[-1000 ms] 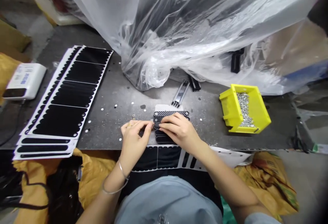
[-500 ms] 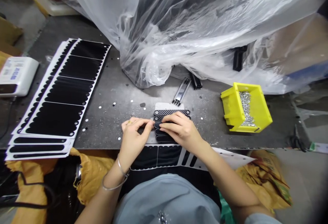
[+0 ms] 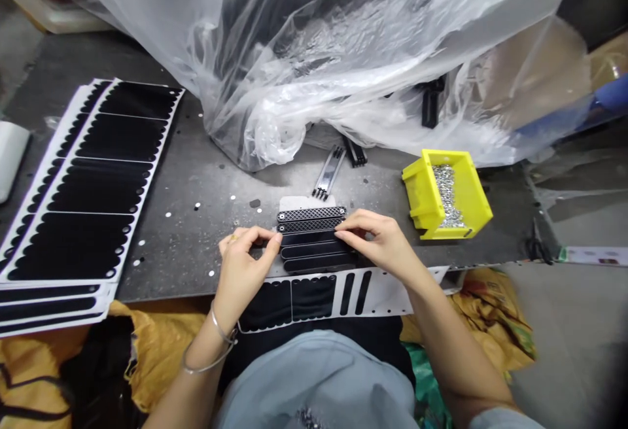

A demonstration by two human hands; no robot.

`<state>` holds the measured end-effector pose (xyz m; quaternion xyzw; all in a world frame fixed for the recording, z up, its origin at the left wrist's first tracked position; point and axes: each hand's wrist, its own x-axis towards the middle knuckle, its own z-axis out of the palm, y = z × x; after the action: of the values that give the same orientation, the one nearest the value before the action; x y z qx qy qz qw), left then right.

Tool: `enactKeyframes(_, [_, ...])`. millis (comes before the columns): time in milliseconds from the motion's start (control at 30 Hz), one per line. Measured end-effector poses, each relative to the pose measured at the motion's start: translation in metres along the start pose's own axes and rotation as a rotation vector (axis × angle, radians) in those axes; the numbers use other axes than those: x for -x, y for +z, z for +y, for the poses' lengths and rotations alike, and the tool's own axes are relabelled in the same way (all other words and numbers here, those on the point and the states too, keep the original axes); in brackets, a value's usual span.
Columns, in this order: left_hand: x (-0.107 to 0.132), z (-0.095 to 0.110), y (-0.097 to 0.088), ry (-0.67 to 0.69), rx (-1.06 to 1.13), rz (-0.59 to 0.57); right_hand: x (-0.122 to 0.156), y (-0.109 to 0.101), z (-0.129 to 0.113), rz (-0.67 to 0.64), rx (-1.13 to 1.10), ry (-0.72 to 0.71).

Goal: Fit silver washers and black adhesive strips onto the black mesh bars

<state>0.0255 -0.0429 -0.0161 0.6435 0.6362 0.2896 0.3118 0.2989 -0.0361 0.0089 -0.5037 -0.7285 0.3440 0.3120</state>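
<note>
Several slim black bars with rounded ends lie side by side on a light pad (image 3: 289,204) at the table's front. The two farthest bars (image 3: 311,214) show a cross-hatched top, while the nearer ones (image 3: 318,250) look smooth and black. Along the third bar runs a black strip (image 3: 309,237). My left hand (image 3: 248,252) pinches the strip's left end between thumb and fingers. At its right end my right hand (image 3: 375,239) is closed in a pinch. Closer to my body, a white sheet of black stickers (image 3: 314,298) lies across my lap under the table edge.
Stacked sticker sheets (image 3: 93,184) lie at the left. A yellow bin (image 3: 449,197) of small metal parts stands on the right. Clear plastic sheeting (image 3: 294,89) hangs over the back, near a bundle of bars (image 3: 328,172). Scissors (image 3: 537,246) lie at the right edge.
My right hand has moved right along the bars to the strip's far end, uncovering it. My left hand stays at the left end. The view has shifted slightly right.
</note>
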Motion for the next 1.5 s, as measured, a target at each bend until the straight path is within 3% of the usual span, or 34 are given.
enactKeyframes(133, [-0.003,-0.003,-0.001,0.030,-0.024,-0.001,0.001,0.003,0.009,0.025,-0.061,-0.022])
enactKeyframes(233, [-0.003,-0.001,-0.004,0.080,-0.076,-0.005,0.005,0.009,0.006,0.074,0.016,-0.087])
enactKeyframes(333, [0.009,0.010,-0.004,0.127,-0.137,0.077,0.027,0.004,0.000,0.226,0.215,-0.088])
enactKeyframes(400, [0.024,0.024,0.000,0.251,-0.125,0.140,0.050,-0.005,-0.003,0.190,0.301,-0.046])
enactKeyframes(467, [0.040,0.039,0.006,0.433,-0.097,0.060,0.075,-0.016,-0.003,0.040,0.314,-0.039])
enactKeyframes(533, [0.051,0.051,0.013,0.550,-0.110,-0.121,0.093,-0.027,-0.001,-0.031,0.276,-0.067])
enactKeyframes(633, [0.054,0.062,0.017,0.554,-0.146,-0.266,0.103,-0.031,-0.001,0.139,0.342,-0.087])
enactKeyframes(700, [0.050,0.065,0.018,0.508,-0.095,-0.292,0.097,-0.022,-0.008,0.220,0.453,-0.128])
enactKeyframes(833, [0.047,0.062,0.020,0.421,-0.003,-0.266,0.081,0.009,-0.027,0.173,0.402,-0.260])
enactKeyframes(900, [0.051,0.055,0.024,0.388,-0.018,-0.194,0.083,0.013,-0.032,0.125,0.271,-0.272])
enactKeyframes(1000, [0.060,0.043,0.032,0.365,-0.088,-0.046,0.091,-0.004,-0.031,0.038,-0.090,-0.207])
enactKeyframes(1067, [0.066,0.038,0.036,0.395,-0.129,-0.026,0.088,-0.017,-0.029,0.083,-0.407,-0.085])
enactKeyframes(1133, [0.068,0.035,0.035,0.448,-0.147,-0.040,0.071,-0.019,-0.030,0.154,-0.525,0.042])
enactKeyframes(1200, [0.063,0.034,0.028,0.463,-0.152,0.013,0.043,-0.007,-0.031,0.153,-0.327,0.046])
enactKeyframes(1300, [0.040,0.028,0.010,0.322,-0.150,0.173,-0.004,0.025,-0.032,0.067,0.090,-0.154])
enactKeyframes(1400, [0.013,0.013,-0.006,0.119,-0.121,0.175,-0.032,0.048,-0.030,-0.017,0.140,-0.284])
enactKeyframes(1500, [-0.004,0.000,-0.009,0.020,-0.030,0.087,-0.040,0.053,-0.026,-0.029,0.101,-0.311])
